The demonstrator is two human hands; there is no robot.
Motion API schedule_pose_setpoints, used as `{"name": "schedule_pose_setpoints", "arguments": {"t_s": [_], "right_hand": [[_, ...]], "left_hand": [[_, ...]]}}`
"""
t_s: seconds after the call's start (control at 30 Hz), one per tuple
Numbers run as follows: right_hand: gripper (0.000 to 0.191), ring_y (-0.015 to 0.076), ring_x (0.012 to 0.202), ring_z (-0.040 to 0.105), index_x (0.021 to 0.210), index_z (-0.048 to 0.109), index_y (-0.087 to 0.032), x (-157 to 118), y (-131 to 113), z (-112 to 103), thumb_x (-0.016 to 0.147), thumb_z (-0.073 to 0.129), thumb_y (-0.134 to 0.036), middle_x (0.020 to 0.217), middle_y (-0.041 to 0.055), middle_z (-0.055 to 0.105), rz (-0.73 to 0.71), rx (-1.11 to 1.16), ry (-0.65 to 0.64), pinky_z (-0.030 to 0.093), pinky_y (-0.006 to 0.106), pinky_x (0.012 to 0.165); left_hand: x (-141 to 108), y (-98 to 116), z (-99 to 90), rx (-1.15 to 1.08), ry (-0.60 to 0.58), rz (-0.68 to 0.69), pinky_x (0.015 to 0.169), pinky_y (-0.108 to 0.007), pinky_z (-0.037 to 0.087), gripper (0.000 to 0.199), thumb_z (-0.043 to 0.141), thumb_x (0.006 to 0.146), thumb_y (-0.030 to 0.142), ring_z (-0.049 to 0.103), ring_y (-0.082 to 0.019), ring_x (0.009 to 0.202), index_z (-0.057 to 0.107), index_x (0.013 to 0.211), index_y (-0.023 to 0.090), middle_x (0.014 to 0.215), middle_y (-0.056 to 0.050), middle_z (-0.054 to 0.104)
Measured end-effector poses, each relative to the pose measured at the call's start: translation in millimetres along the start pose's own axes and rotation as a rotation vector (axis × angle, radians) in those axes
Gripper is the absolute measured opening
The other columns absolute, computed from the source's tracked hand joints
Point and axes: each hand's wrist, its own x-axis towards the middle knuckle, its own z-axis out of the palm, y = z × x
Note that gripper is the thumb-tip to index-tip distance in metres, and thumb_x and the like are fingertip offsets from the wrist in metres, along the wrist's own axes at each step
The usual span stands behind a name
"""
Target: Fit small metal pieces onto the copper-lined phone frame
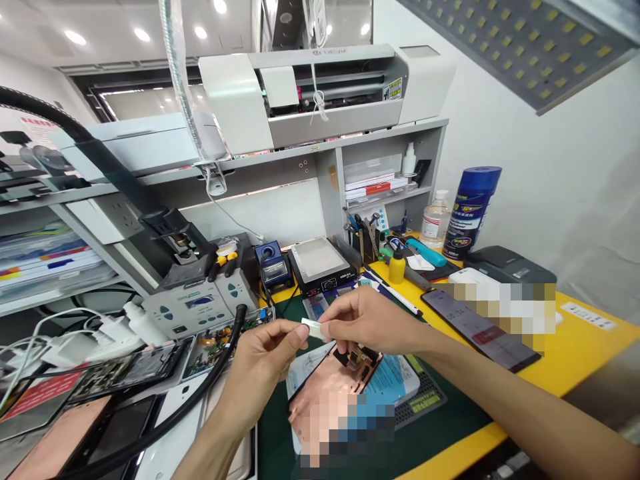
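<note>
Between the fingertips of both hands is a small whitish strip [312,328]. My left hand [270,350] pinches its left end between thumb and forefinger, and my right hand [357,320] pinches the right end. Below them lies a copper-coloured phone part [327,387] with dark components at its upper right, partly under my right hand's fingers. It rests on a white and blue box or pad [397,380] on the green mat [430,440]. Part of this area is pixelated.
A black flexible hose [210,373] curves past my left forearm. Phone parts [125,427] lie at left. A dark phone [480,330], yellow bottle [397,268] and blue spray can [470,213] stand or lie at right. Behind are a heating plate [323,263] and shelves.
</note>
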Motion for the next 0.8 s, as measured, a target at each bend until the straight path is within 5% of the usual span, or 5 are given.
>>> {"name": "schedule_pose_setpoints", "arguments": {"t_s": [0.43,0.67,0.8], "right_hand": [[0.019,0.01,0.047,0.049,0.09,0.079,-0.018,-4.9,-7.3,0.4,0.084,0.065,-0.03,0.058,0.0006,0.063,-0.007,-0.044,0.055,0.034,0.021,0.041],[0.019,0.0114,0.05,0.051,0.09,0.079,-0.019,-3.5,-1.8,1.4,0.084,0.063,-0.03,0.059,0.0006,0.063,-0.027,-0.074,0.081,0.036,0.022,0.044],[0.021,0.01,0.048,0.046,0.091,0.079,-0.019,-3.9,-3.1,-0.3,0.085,0.062,-0.03,0.058,-0.0006,0.061,-0.032,-0.082,0.064,0.032,0.021,0.042]], "left_hand": [[-1.2,0.7,-3.0,-0.152,-0.015,-0.069,0.044,-0.022,0.008,0.027,0.077,0.079,0.039,0.014,-0.006,0.05,0.063,0.071,0.016,0.053,0.009,0.026],[-2.8,2.5,-0.7,-0.198,-0.062,-0.118,0.043,-0.022,0.009,0.024,0.071,0.083,0.042,0.016,-0.008,0.052,0.067,0.084,0.018,0.055,0.007,0.031],[-3.0,2.5,2.8,-0.15,-0.091,-0.149,0.043,-0.022,0.008,0.031,0.073,0.083,0.042,0.016,-0.006,0.05,0.067,0.071,0.014,0.051,0.008,0.027]]}}
